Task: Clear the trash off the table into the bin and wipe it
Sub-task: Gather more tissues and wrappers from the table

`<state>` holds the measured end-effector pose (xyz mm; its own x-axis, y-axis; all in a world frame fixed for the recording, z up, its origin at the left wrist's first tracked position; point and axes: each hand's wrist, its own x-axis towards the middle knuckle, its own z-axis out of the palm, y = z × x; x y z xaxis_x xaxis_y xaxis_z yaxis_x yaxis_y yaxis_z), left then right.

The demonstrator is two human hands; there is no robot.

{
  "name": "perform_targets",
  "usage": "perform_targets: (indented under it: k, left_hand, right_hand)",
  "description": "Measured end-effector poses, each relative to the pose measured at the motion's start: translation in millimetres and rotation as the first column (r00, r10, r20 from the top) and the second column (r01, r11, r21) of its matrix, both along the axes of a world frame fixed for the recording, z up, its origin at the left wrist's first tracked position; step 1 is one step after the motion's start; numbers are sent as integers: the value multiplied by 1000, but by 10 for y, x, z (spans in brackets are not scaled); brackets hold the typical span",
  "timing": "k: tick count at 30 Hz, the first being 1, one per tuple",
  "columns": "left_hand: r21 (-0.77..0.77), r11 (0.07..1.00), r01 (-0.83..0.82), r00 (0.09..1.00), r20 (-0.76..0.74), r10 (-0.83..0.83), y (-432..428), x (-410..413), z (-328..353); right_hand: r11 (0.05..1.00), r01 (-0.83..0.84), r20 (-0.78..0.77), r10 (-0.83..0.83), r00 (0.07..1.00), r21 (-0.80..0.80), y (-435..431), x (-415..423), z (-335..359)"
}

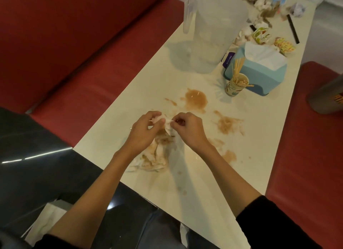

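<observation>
One soiled tissue (pixel 159 155) | brown spill (pixel 194 100) beyond | toothpick cup (pixel 235 86), pitcher (pixel 213 31) behind

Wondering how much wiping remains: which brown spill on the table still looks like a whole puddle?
The round puddle nearest the toothpick cup. It is solid, even brown; the smeared patch and the small patch to its right are thin and streaky.

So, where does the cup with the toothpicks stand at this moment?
In the head view, the toothpick cup stands on the table, right of centre, just in front of the blue tissue box and beyond the large brown spill.
</observation>
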<state>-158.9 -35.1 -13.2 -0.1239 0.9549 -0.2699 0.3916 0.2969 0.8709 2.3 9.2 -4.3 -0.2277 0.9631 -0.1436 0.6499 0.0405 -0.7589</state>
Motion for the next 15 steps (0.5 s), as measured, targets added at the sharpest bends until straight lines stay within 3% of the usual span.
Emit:
perform_targets:
  k: [5,8,10,12,15]
  left_hand:
    - [-8,1000,7,983,184,-6,1,27,27]
    - [-5,999,-51,984,171,51,-26,-73,-20]
    - [-10,994,-108,980,167,108,-62,-189,-61]
    - [-29,989,-145,980,134,148,-111,-312,-104]
    - [-80,986,-146,987,52,151,-175,-459,-165]
  right_hand:
    - [996,-1,-191,-16,982,-91,-80,-181,96]
    - [989,28,-260,-65,963,-145,-160,-215,82]
    - [989,-9,-180,-18,984,-149,-235,-210,35]
    - [975,-158,-27,156,987,-156,-348,-193,-80]
    - [883,-371,229,440,868,-289,-593,-163,-290]
